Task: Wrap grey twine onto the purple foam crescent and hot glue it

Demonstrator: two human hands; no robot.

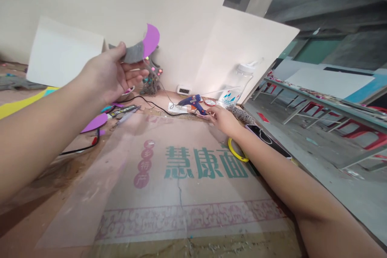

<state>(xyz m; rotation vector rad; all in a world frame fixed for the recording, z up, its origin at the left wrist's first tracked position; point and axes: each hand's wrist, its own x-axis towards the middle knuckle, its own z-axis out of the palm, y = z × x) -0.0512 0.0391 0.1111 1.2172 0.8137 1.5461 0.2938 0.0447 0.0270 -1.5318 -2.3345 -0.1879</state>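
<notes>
My left hand (116, 72) is raised at the left, gripping a purple crescent-shaped piece (152, 40) between thumb and fingers. Grey yarn covers the lower half of the crescent, and a loose strand (160, 80) trails from it toward the table. Low at the middle right, my right hand (223, 120) has its fingers closed at the handle end of a blue hot glue gun (190, 100). The glue gun rests on its side by a small white card (177, 107). The fingertips on the handle are partly hidden.
A clear water bottle (237, 84), a ball of grey yarn (242, 115), a phone (267, 141) and yellow tape (236, 151) are at the right. Behind stands a small digital clock (184, 90). A utility knife (123, 111) and purple pieces (95, 122) lie left. A printed plastic sheet (169, 193) covers the table.
</notes>
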